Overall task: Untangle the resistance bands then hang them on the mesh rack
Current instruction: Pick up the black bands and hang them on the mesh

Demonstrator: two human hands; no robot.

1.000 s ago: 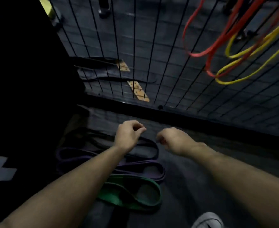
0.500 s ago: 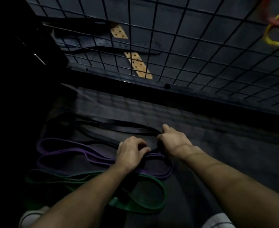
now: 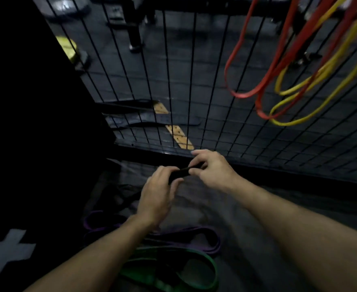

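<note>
Both hands hold one black band (image 3: 182, 173) between them, lifted above the floor (image 3: 257, 207) and just in front of the lower edge of the mesh rack (image 3: 215, 114). The left hand (image 3: 156, 194) pinches one part of the band with curled fingers (image 3: 169, 172), and the right hand (image 3: 213, 169) pinches it a little farther along, the fingers narrow around the strip. The rest of the black band falls down to the left into the dark, where I cannot see how it lies.

On the floor under the forearms lie a purple band (image 3: 207, 239) and a green band (image 3: 205, 268), close together and partly overlapping. Red bands (image 3: 242, 94) and yellow bands (image 3: 295, 121) hang already on the rack at the upper right.

The risk, I think, is in the hidden part. If the black band is crossed with the purple one, lifting it higher may drag that band up or tighten a knot. The pinch is also small, so a stretched band may slip out and snap back. The light is weak, and a twist can easily be missed before hanging.
</note>
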